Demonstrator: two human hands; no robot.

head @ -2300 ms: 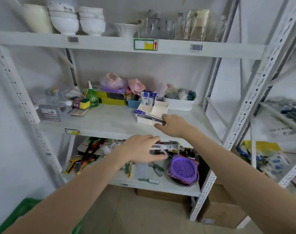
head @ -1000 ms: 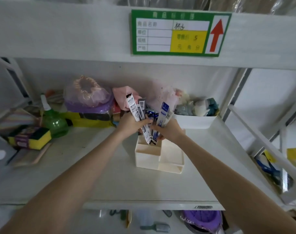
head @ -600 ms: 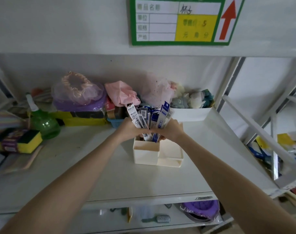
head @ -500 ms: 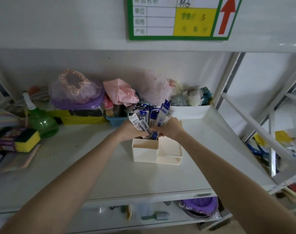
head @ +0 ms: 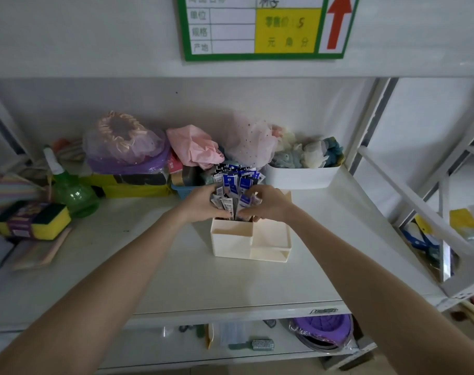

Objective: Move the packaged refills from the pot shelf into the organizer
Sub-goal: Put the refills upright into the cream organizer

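A cream organizer (head: 250,246) with compartments stands in the middle of the white shelf (head: 176,280). A bundle of packaged refills (head: 234,185), blue and white packets, stands upright in its tall back-left compartment. My left hand (head: 200,204) grips the bundle from the left and my right hand (head: 268,203) grips it from the right, just above the organizer's rim. The packets' lower ends are hidden behind my fingers and the compartment wall.
Behind the organizer sit a white bin (head: 302,175) of soft items, pink and purple bagged goods (head: 195,147) and a yellow box. A green spray bottle (head: 72,192) and sponges (head: 34,220) are at the left. The shelf below holds a purple strainer (head: 323,331) and tools.
Both hands carried the refill packets up from the lower shelf and lowered them into the organizer's tall compartment. The fanned packets are now gathered upright. The camera has moved closer.
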